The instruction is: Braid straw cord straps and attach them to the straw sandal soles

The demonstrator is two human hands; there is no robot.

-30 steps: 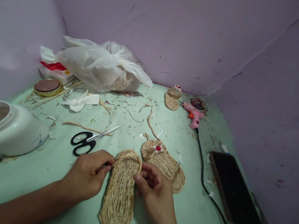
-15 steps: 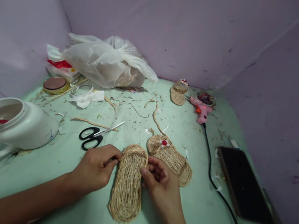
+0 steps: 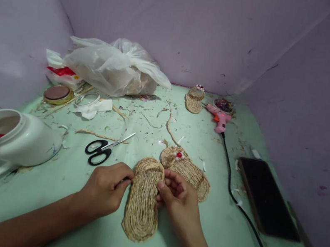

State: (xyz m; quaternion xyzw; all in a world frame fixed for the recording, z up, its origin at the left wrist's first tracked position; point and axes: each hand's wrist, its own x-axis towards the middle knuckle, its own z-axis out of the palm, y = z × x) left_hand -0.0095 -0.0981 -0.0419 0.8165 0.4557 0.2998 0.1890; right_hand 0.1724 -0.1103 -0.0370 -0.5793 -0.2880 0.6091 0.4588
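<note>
Straw-woven sole (image 3: 143, 199) lies flat on the green tabletop (image 3: 42, 212), right between both hands, long axis running away from the person. Left hand (image 3: 104, 191) pinches its left edge near the toe; right hand (image 3: 179, 201) curls fingers onto the right edge. Just beyond, touching, sits a finished sandal (image 3: 187, 171); scissors (image 3: 101, 151) lie left; open room nearer.

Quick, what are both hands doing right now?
Left hand: closed, pinching the left edge of the oval woven straw sole.
Right hand: closed, pinching its right edge.
</note>
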